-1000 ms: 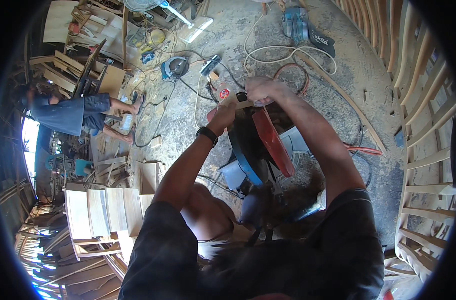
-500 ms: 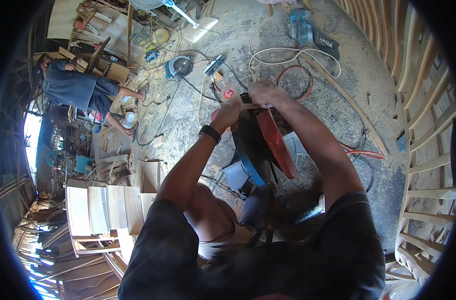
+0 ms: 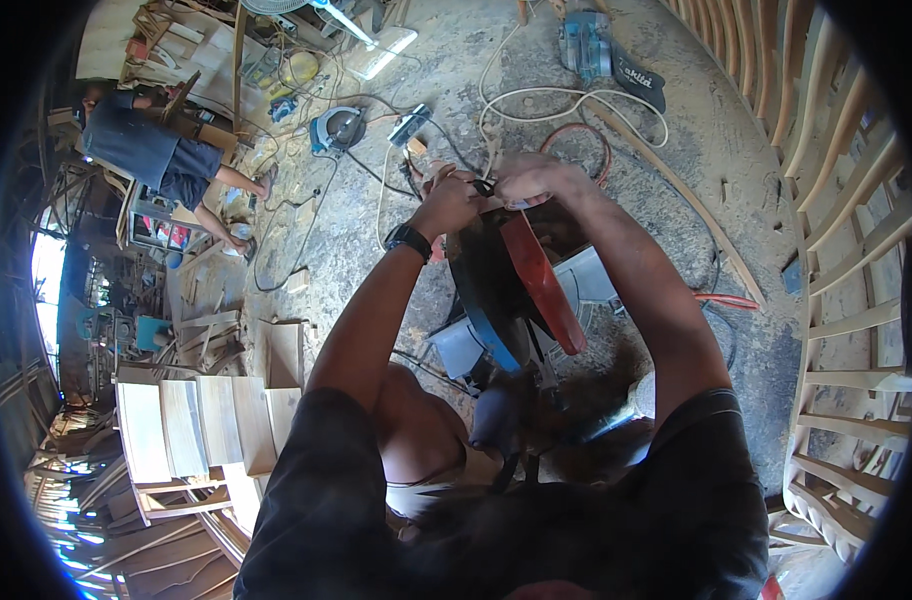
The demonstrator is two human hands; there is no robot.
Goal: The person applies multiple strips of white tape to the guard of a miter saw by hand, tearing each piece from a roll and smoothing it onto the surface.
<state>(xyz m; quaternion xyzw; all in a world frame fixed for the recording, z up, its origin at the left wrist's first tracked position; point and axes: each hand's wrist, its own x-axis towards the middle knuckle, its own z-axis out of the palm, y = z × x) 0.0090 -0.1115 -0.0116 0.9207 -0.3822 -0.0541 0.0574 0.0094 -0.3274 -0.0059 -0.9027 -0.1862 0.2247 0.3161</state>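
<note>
Left grip [image 3: 448,208] looks closed on a pale strip [image 3: 490,204] at your twelve o'clock; right grip [image 3: 533,183] curls at its other side, hold unclear. You're probably two-handing it for steadiness by the blue-and-red machine's [image 3: 541,285] far end. Two o'clock from there: blue tool [image 3: 586,48], dark dust bag [image 3: 640,82], contents hidden.
</note>
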